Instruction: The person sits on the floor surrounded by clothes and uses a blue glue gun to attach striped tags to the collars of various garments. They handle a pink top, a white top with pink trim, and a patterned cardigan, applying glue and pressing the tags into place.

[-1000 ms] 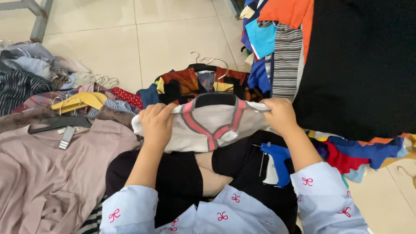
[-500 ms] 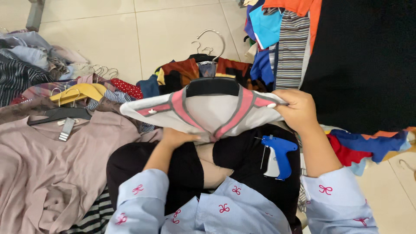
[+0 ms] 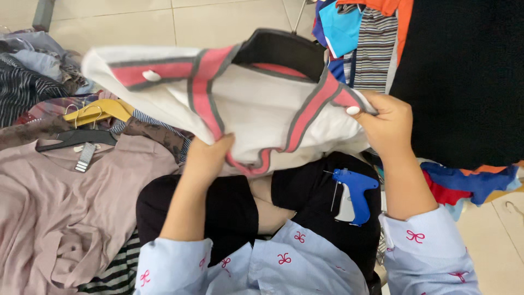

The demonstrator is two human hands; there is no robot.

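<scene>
I hold up a white garment (image 3: 256,112) with pink and grey trim on a black hanger (image 3: 284,52), close to the camera. My left hand (image 3: 210,155) grips its lower neckline edge from beneath. At the right shoulder my right hand (image 3: 385,123) pinches the trimmed edge. A blue tagging gun (image 3: 352,194) lies on my lap, below my right forearm.
A mauve top (image 3: 65,202) on a black hanger lies at the left, with a yellow hanger (image 3: 101,112) and piled clothes behind it. Hanging garments, striped, blue, orange and black (image 3: 453,82), fill the right. Tiled floor (image 3: 136,22) lies beyond.
I have lifted the white garment up and closer to the camera. My left hand has moved from its shoulder down to the neckline underneath. The tagging gun is now uncovered.
</scene>
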